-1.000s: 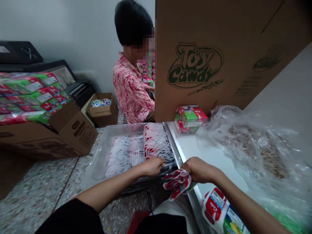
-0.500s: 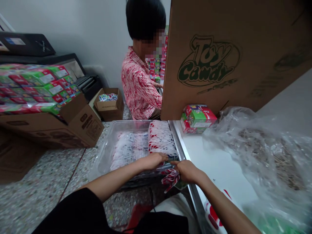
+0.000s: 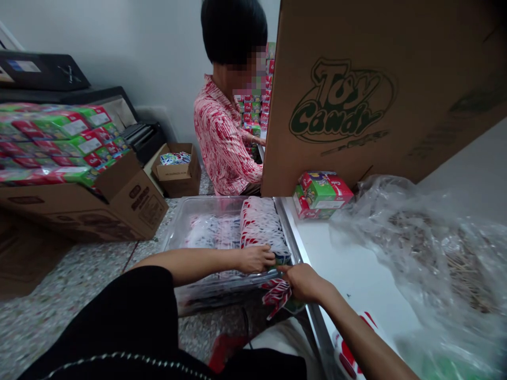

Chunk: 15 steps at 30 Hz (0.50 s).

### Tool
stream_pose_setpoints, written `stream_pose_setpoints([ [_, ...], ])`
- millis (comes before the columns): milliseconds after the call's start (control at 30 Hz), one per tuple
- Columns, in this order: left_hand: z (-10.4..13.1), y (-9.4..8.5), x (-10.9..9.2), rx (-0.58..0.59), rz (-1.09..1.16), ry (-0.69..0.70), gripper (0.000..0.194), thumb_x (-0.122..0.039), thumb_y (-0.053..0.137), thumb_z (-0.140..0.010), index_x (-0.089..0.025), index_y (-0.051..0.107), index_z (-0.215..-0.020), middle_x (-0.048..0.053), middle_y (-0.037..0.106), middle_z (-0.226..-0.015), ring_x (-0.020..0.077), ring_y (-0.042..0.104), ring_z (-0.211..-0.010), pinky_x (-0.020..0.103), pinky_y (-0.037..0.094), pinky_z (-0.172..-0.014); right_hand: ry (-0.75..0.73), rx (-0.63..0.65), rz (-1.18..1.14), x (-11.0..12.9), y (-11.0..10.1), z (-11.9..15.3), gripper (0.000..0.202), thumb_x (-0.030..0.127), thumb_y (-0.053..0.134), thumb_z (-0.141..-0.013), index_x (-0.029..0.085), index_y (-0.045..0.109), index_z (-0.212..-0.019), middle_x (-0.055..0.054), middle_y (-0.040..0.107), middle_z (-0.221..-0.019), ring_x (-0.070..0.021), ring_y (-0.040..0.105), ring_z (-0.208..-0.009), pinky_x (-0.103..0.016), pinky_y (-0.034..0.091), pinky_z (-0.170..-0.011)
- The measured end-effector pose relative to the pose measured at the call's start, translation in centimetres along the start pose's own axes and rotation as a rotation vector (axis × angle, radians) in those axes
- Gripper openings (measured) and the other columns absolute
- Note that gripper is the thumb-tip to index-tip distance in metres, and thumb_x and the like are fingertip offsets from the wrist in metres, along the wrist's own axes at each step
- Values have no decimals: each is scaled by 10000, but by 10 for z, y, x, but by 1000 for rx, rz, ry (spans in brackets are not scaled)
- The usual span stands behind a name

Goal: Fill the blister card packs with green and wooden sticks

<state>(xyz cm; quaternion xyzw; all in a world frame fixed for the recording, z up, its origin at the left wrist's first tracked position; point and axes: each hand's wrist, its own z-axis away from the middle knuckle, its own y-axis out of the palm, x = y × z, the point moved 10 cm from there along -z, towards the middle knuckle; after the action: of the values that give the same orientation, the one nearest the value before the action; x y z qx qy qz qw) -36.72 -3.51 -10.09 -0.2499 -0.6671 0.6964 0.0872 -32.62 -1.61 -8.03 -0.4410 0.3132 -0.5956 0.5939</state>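
A clear plastic tub [image 3: 180,214] holds rows of small wrapped packets. The right-hand row of packets [image 3: 263,224], white with red and blue marks, stands higher than the rest. My left hand [image 3: 256,258] is at the near end of that row, fingers curled and pressed down; whatever they pinch is hidden. My right hand [image 3: 304,282] is closed around a bunch of red-and-white striped packets [image 3: 276,296] hanging below it, outside the tub's near right corner. Its forefinger points toward my left fingertips, close to the row's end.
On the white table [image 3: 368,279] at right lie two red-and-green boxes [image 3: 325,190] and a clear plastic bag [image 3: 435,248] of thin sticks. A large carton [image 3: 340,153] stands behind. Beyond sits a co-worker [image 3: 225,142]. An open carton [image 3: 119,206] of packed boxes is left.
My left forearm has swung up to lie more level across the tub, and the left fingers have curled in more. My right hand stays nearly in place, still with the striped bunch.
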Motion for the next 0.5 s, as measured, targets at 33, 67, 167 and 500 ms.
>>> stream_pose_setpoints([
  [33, -1, 3, -1, 0, -17, 25, 129, -163, 579, -720, -224, 597, -608, 79, 622, -918, 229, 478, -932, 363, 283, -868, 2, 8, -6, 0, 0, -1, 198, 267, 548, -748, 191, 682, -873, -114, 682, -1038, -256, 668, -823, -276, 442, -644],
  [67, -2, 6, -1, -3, -32, 45, 120, -151, 572, -709, -227, 598, -620, 85, 617, -925, 238, 475, -928, 373, 279, -869, 3, 15, -12, 0, 0, -2, 196, 268, 553, -746, 193, 681, -874, -112, 681, -1041, -252, 667, -830, -272, 442, -647],
  [167, -4, 16, -2, -18, -69, 74, 146, -105, 547, -670, -236, 601, -632, 90, 612, -893, 256, 472, -892, 392, 279, -848, 6, 40, -24, -1, 2, -7, 196, 243, 573, -721, 191, 677, -879, -109, 680, -1039, -252, 666, -839, -268, 446, -646],
  [500, -4, 32, 1, -7, -209, 54, 149, -123, 606, -623, -208, 570, -506, 106, 605, -880, 261, 455, -889, 421, 265, -853, 19, 69, -28, -2, 14, -13, 338, 221, 591, -673, 138, 625, -999, -149, 694, -957, -291, 666, -835, -316, 473, -677],
])
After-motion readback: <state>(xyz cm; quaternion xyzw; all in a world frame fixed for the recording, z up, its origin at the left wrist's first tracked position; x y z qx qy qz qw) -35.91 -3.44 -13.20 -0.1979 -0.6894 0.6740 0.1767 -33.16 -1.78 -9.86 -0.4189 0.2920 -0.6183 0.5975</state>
